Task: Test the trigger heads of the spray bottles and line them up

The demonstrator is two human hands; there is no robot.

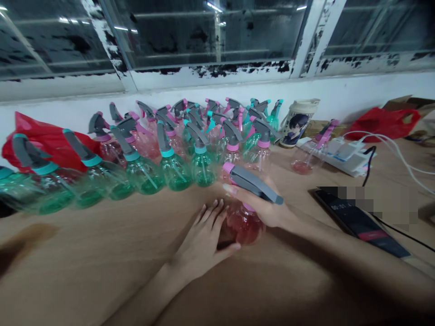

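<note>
A pink-tinted spray bottle (245,226) with a grey and pink spray head stands upright at the middle of the table. My right hand (261,203) is wrapped round its neck, just under the spray head. My left hand (205,242) lies open beside the bottle's left side, fingers stretched forward and thumb out toward its base. Whether the left fingers touch the plastic I cannot tell. Just beyond, a green spray bottle (204,170) with a turquoise collar ends the front row of several alike. Several more pink and green bottles crowd behind that row.
A red plastic bag (68,142) sits behind the bottles at left, another (384,124) at far right. Right of the bottles are a printed cup (297,124), a lone pink spray bottle (309,156), a power strip (353,160) with white cables and a phone (360,222).
</note>
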